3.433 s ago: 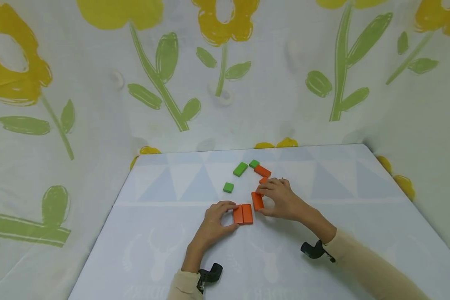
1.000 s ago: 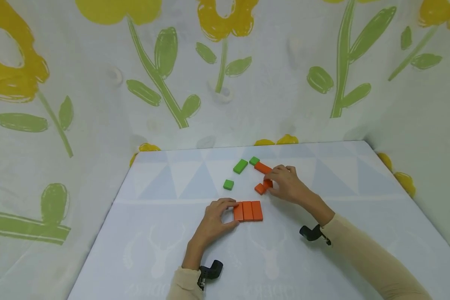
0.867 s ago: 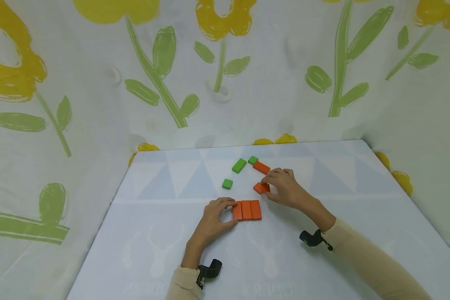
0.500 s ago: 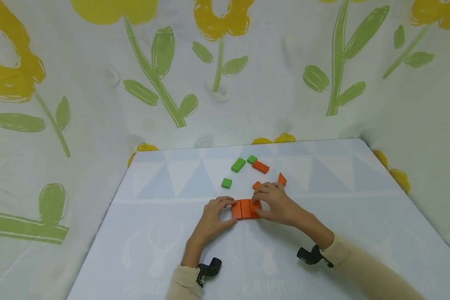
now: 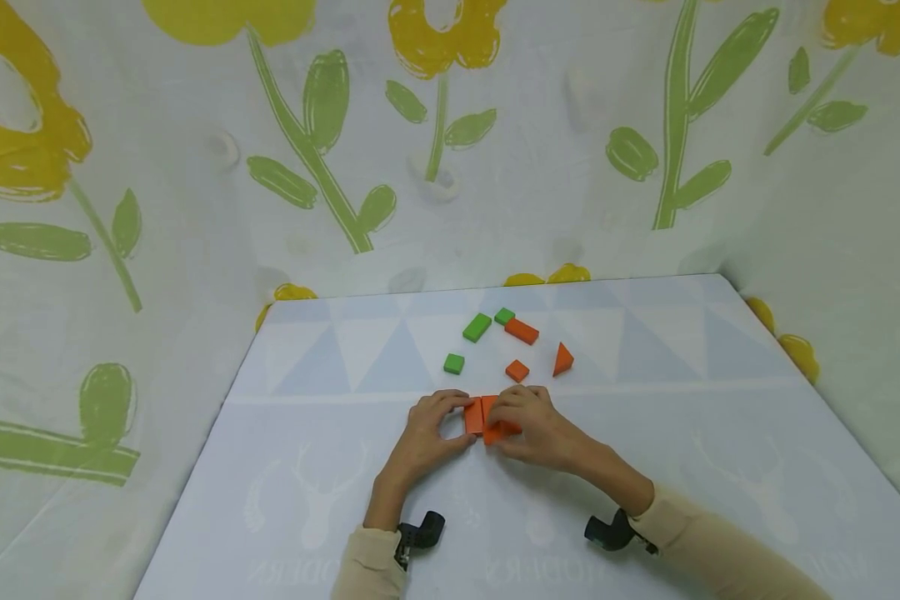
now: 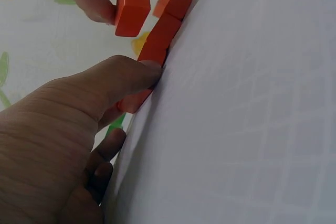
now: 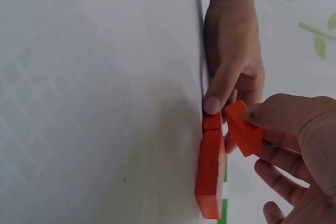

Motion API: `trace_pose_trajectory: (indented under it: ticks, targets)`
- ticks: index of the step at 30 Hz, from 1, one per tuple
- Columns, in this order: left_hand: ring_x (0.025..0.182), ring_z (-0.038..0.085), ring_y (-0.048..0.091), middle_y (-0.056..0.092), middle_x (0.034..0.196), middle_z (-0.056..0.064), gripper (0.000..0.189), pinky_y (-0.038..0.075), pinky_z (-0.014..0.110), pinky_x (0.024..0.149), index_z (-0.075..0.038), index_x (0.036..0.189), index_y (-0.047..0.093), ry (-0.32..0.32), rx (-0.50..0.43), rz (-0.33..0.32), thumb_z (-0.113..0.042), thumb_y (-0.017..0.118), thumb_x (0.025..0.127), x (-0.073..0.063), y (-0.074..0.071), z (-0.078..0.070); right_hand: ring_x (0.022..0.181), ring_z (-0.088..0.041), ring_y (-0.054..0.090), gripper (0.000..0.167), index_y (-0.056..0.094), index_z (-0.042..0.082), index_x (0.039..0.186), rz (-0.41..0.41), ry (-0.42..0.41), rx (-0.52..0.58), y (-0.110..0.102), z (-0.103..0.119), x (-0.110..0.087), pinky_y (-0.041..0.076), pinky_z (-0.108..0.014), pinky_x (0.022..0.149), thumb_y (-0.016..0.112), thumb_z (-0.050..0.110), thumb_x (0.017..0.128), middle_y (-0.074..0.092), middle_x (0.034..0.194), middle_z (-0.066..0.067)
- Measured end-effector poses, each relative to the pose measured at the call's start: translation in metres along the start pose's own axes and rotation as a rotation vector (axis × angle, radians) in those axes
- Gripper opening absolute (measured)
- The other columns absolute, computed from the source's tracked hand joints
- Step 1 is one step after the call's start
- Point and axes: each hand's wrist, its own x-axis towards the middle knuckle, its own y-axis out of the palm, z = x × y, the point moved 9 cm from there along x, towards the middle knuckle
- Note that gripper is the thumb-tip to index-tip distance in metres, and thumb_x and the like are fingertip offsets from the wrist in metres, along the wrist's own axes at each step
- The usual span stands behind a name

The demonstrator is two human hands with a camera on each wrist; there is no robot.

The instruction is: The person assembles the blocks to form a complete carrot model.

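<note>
Three orange blocks lie side by side on the table. With thumb and fingers, my left hand (image 5: 423,429) grips the ends of the leftmost block (image 5: 473,415). My right hand (image 5: 540,429) pinches another orange block (image 7: 244,129) between thumb and fingers. In the left wrist view this held block (image 6: 132,6) is raised and tilted, apart from the row (image 6: 164,30). From the head, the right fingers cover much of the row's right part. The right wrist view shows the left thumb on the row's near end.
Behind the hands lie a small orange block (image 5: 517,371) and an orange triangular block (image 5: 563,360). Farther back is an orange rectangular block (image 5: 522,331) against a small green one (image 5: 505,316). A longer green block (image 5: 477,327) and a green square (image 5: 453,363) sit left.
A third orange block joined the row. My right hand went to the loose orange pieces, took one and brought it toward me and left over the row. The left hand stays at the row's left end.
</note>
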Motion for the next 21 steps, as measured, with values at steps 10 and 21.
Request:
trace_pose_trajectory:
  ticks: [10,21]
  targets:
    - [0.128,0.018,0.046,0.054,0.139,-0.008,0.050,0.032,0.049,0.106,-0.023,0.134,0.063,0.015,0.010,-0.008,-0.032,0.078,0.087,0.000,-0.001,-0.001,0.108,-0.014,0.054,0.023,0.073,0.019,0.100,-0.043,-0.063,0.005,0.009,0.002,-0.002,0.036,-0.047,0.092,0.084,0.015,0.080,0.065,0.105,0.010]
    - [0.129,0.017,0.045,0.054,0.140,-0.009,0.050,0.030,0.049,0.108,-0.024,0.135,0.062,0.003,0.008,0.000,-0.031,0.077,0.087,0.000,-0.001,-0.001,0.111,-0.019,0.055,0.024,0.073,0.016,0.097,-0.071,-0.157,-0.064,0.018,0.009,-0.004,0.037,-0.050,0.090,0.087,0.016,0.078,0.065,0.103,0.006]
